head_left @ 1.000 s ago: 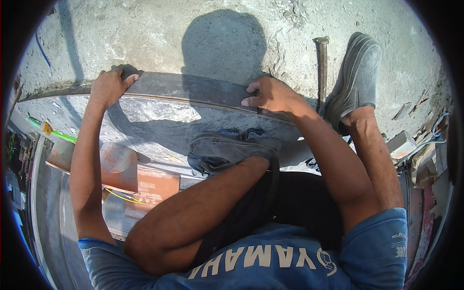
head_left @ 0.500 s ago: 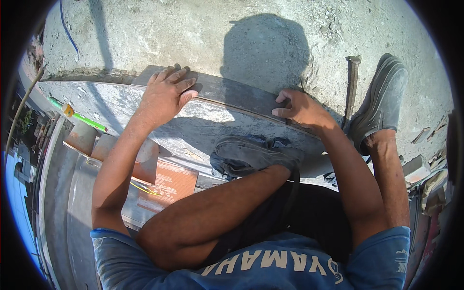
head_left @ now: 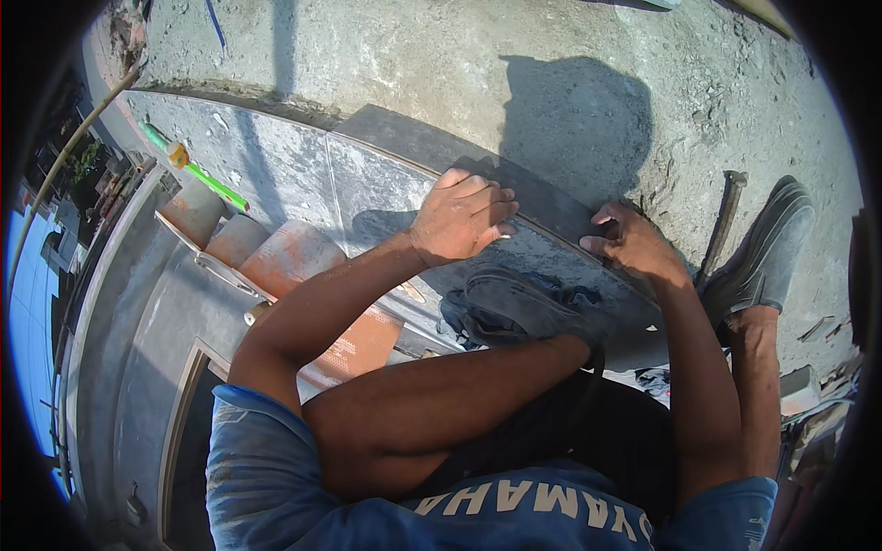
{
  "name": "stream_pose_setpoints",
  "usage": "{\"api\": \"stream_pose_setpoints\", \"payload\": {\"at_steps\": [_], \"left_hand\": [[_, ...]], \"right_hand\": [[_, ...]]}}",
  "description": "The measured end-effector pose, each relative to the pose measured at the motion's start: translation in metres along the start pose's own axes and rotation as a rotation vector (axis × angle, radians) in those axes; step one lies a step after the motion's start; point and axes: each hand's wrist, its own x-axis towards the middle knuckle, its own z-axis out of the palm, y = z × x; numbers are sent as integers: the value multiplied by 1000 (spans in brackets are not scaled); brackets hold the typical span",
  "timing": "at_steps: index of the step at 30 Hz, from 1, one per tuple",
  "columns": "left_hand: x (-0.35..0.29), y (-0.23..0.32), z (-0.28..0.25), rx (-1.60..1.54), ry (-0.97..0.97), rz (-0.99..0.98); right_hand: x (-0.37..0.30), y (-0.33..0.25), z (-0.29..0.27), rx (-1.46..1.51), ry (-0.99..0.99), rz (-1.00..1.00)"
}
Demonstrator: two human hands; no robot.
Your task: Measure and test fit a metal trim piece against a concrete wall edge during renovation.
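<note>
A long dark grey tile strip [head_left: 413,140] runs along the border between rough concrete and a ledge of grey, smeared tiles [head_left: 276,147]. My left hand [head_left: 464,219] is at the strip's near edge, around its middle, fingers loosely bent and thumb apart, with nothing visible in it. Farther right, my right hand [head_left: 638,246] spans the strip, index finger toward the far edge and thumb toward the near edge. Its other fingers are partly hidden. My shoe [head_left: 514,303] rests on the tiled ledge beside a crumpled dark cloth [head_left: 583,296].
Beyond my right hand a rusty metal bar [head_left: 724,220] lies by my other shoe [head_left: 772,248]. To the left are a green stick-like tool [head_left: 216,188], several orange-stained cylinders [head_left: 294,257] and an orange-brown panel [head_left: 367,340]. Rough concrete [head_left: 413,55] spreads across the far side.
My left hand has lifted from the strip's left end and shifted right along it, closer to my right hand. My right hand keeps its grip. The whole view has shifted and turned.
</note>
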Motion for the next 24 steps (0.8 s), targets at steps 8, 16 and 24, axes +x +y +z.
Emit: {"api": "stream_pose_setpoints", "payload": {"at_steps": [8,16,24], "left_hand": [[2,-3,2,51,28,28],[6,-1,6,47,47,29],[3,2,5,42,25,26]], "right_hand": [[4,0,1,115,-62,-5],[-2,11,17,409,87,160],[7,6,27,-27,290,-25]]}}
